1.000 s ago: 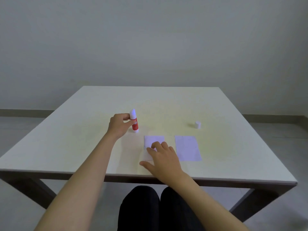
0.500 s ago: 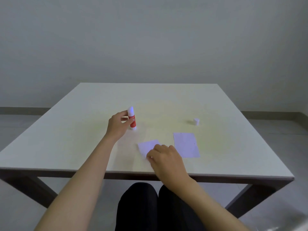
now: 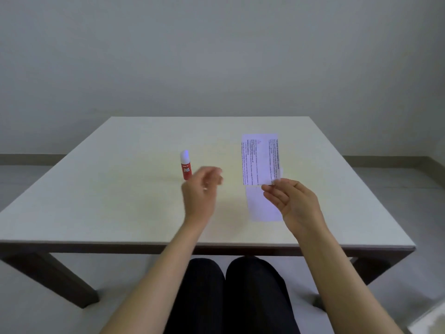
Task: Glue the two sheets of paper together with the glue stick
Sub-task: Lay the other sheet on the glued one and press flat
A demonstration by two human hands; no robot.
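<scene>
My right hand (image 3: 292,202) pinches the lower edge of a small sheet of paper (image 3: 260,158) and holds it upright above the table, its printed side facing me. Directly beneath it a second blank sheet (image 3: 261,204) lies flat on the table, partly hidden by my right hand. The red glue stick (image 3: 186,165), uncapped with its white tip up, stands alone left of centre. My left hand (image 3: 201,190) hovers blurred just right of and in front of the stick, fingers apart and holding nothing.
The white table (image 3: 108,189) has a dark front edge and dark legs. My black-trousered knees (image 3: 228,292) sit under that edge. A grey wall rises behind the table. The glue cap seen earlier is hidden behind the raised sheet.
My left hand let go of the glue stick and drew back toward the right. My right hand picked up the left sheet, lifted it and carried it over the other sheet.
</scene>
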